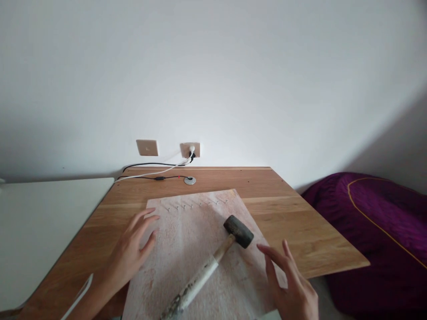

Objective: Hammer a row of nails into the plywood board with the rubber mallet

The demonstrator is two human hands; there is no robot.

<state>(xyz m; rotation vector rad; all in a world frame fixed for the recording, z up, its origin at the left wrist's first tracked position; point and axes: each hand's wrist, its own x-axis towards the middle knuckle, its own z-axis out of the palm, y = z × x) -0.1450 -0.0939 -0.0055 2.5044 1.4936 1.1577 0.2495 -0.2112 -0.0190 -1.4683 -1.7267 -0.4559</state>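
Observation:
A rubber mallet (239,231) with a black head and a worn, white-painted handle lies diagonally across a pale, scuffed board (187,240). Along the board's far edge several small nails (191,206) stand in a row. My left hand (138,238) is at the board's left edge, fingers apart, with nothing in it. On the other side, my right hand (288,280) is by the right edge near the mallet head, its fingers spread and holding nothing. Whether either hand presses on the board I cannot tell.
The board rests on a wooden table (283,218). Cables (153,172) run from a wall socket (196,150) past a round grommet (190,180). A white surface (46,231) adjoins on the left. Purple fabric (367,231) bulges at the right, beyond the table edge.

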